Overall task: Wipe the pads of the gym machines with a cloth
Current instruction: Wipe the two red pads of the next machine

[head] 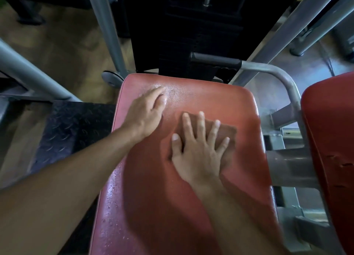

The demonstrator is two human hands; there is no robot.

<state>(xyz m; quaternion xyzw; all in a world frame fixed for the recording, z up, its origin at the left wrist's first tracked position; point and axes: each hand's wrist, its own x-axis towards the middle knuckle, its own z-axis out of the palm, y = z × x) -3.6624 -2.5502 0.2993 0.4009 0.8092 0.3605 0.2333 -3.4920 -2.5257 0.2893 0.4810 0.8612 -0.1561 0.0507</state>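
— Pressing flat, the right hand point(199, 151) has its fingers spread on a reddish cloth point(228, 132) atop the red pad point(153, 207)?

— Yes. The left hand point(147, 115) rests beside it, fingers relaxed, holding nothing, near the pad's wet far corner.

— And the pad's direction?

— Its long axis runs away from the person, toward the dark weight stack point(197, 34). A second red pad point(329, 140) stands to the right, beyond a grey bar point(272, 71).

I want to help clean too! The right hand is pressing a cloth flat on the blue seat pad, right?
Not quite: the seat pad is red, not blue. The head view shows the right hand pressing a cloth flat on it.
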